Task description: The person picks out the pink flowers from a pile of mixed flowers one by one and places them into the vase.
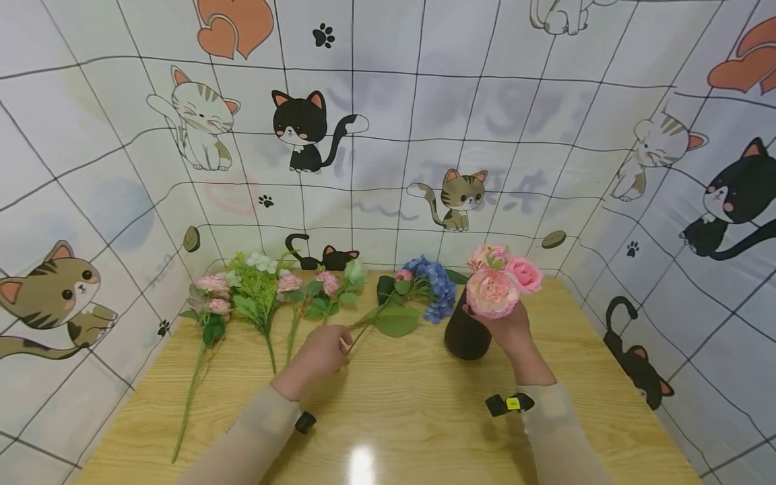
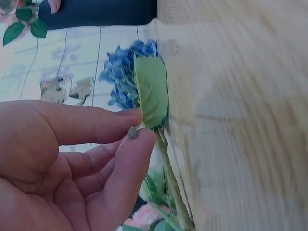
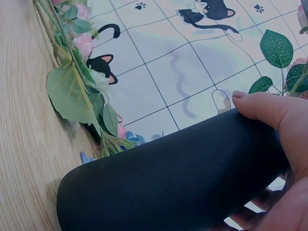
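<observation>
Presumably for steadiness, the right hand (image 1: 512, 331) gripped a vase (image 1: 467, 340) toward the table's (image 1: 412, 417) far edge; the left hand (image 1: 320, 351) pinched a flower stem (image 2: 132, 132).

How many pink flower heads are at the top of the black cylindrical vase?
3 visible: a large pale-pink ruffled bloom in front, a bright pink rose right of it, and a pink-and-green bloom behind. Others may be hidden.
</observation>
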A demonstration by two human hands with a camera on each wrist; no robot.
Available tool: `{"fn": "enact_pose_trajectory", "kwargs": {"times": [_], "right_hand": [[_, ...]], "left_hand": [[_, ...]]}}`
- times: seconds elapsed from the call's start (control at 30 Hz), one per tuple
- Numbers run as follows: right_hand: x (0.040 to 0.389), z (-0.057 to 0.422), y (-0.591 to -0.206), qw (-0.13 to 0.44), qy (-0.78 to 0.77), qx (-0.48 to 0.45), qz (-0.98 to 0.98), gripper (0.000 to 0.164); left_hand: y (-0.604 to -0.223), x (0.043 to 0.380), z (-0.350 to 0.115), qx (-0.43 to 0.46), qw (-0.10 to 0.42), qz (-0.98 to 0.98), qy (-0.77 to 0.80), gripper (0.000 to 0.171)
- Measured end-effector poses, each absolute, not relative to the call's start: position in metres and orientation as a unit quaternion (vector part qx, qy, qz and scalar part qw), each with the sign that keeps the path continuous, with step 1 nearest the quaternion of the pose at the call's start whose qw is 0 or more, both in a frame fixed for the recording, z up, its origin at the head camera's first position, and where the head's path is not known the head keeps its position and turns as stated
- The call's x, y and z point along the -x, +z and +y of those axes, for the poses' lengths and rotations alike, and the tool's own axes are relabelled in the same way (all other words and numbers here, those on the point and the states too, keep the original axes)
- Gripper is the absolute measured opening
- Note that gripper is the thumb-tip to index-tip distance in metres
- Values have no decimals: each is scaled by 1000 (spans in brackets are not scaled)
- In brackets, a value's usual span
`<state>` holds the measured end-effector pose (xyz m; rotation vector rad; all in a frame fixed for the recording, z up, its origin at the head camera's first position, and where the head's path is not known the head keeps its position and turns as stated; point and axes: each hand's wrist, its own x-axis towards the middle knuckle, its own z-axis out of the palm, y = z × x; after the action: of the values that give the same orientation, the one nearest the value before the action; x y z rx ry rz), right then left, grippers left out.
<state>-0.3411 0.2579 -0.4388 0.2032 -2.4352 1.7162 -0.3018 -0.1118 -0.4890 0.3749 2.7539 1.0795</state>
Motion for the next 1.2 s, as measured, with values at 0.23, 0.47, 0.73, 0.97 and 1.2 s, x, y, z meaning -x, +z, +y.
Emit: {"fn": "enact_pose_trajectory", "kwargs": {"times": [0.23,0.47,0.73,0.97,1.2], "right_hand": [[341,261,-442,143,430,-49,-890,75],[341,261,-442,138,444,-45,-884,81],[342,261,-442,139,447,-48,-883,79],[343,261,-441,134,432,-54,-890,79],[338,258,-434,115,511,-83,-848,74]], "left_hand": [[-492,308,-115,-169,67,947,263,32],[-492,310,-119,-174,71,944,272,39],[-482,312,-131,-121,136,915,360,13],[-470,311,-137,-112,137,893,413,9],[-458,309,-136,-97,106,880,452,7]]}}
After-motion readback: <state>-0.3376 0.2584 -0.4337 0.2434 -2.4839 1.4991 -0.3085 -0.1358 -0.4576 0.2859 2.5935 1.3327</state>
